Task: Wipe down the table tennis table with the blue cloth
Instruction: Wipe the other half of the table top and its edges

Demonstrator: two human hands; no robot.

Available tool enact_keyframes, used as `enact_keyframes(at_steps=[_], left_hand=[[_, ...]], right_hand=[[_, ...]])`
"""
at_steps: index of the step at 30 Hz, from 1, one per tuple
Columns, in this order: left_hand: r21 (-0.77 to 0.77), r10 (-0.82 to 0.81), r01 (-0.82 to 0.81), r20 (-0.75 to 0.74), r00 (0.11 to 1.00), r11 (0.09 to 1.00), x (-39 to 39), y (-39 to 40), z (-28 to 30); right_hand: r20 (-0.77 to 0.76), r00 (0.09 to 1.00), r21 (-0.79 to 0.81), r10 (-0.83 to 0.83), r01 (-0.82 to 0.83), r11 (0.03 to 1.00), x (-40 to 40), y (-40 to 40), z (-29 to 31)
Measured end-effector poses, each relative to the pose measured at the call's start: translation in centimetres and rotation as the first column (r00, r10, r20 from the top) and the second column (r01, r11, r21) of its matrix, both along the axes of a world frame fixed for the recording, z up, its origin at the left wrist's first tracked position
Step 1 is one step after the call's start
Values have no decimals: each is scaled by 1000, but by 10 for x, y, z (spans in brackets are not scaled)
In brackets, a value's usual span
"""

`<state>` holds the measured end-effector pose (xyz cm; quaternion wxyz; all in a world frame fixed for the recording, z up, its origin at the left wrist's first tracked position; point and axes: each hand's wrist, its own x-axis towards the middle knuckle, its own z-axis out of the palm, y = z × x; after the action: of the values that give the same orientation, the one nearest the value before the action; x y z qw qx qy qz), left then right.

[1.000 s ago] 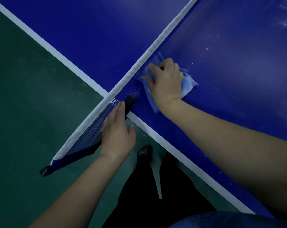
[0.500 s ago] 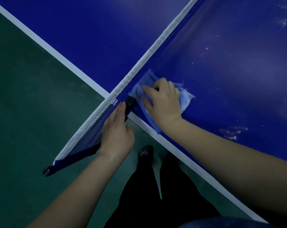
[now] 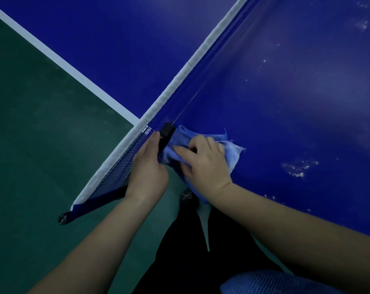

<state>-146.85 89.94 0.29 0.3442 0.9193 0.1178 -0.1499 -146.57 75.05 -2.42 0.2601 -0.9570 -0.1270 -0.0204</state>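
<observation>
Cloth (image 3: 230, 151), bunching under the pressing right hand (image 3: 205, 164), is crowding the clamp (image 3: 167, 132) that the left hand (image 3: 147, 172) is seemingly resting on flat, risking snagging there.

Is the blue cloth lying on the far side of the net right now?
No, the crumpled blue cloth sits on the near side of the white-topped net, under the right hand.

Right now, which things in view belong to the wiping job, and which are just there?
Part of the job:
blue cloth, pressed under the right hand
table tennis table, with white specks nearby
left hand, resting on the net

Just there:
black net clamp
green floor
black shoe
</observation>
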Motion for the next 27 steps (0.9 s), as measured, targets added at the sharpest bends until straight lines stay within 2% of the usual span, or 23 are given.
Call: enact_keyframes(at_steps=[2,4,6,8,10,12,15,16,18,20,22,24,27], left_hand=[[-3,-1,1,9,1000,1000,-1,0,0],[19,2,-2,2,1000,1000,-2,-1,0],[34,4,-3,-8,1000,999,-4,-3,2],[59,-4,3,7,1000,998,-6,-10,5],[117,-37,32,41,998,993,-6,-20,7],[169,-94,80,74,993,982,-2,-35,6],[202,-195,170,112,975,965,9,-59,0],[204,-220,193,121,968,960,14,-66,-4],[224,-265,231,139,954,947,28,-78,-14],[269,-314,267,146,938,925,45,-87,-24],[306,-346,290,148,926,907,61,-93,-32],[335,-353,288,151,923,897,70,-96,-36],[380,-357,278,154,921,882,71,-98,-40]], right_hand=[[2,998,-10,66,-66,998,6,-7,2],[9,1000,-28,27,-27,999,28,-26,2],[23,987,-65,-158,160,985,63,-59,-1],[12,923,-107,-385,384,917,88,-99,-4],[19,853,-98,-522,521,848,84,-119,-7],[37,893,-57,-450,451,891,60,-114,-7],[50,987,-55,-150,152,987,51,-112,-9],[47,990,-76,-131,135,988,67,-121,-9],[71,957,-123,-281,288,950,105,-150,-10],[58,841,-122,-538,540,832,127,-186,-11],[64,744,-132,-665,667,733,116,-196,-10],[52,797,-120,-601,603,789,89,-178,-10],[38,955,-69,-294,296,953,89,-152,-9]])
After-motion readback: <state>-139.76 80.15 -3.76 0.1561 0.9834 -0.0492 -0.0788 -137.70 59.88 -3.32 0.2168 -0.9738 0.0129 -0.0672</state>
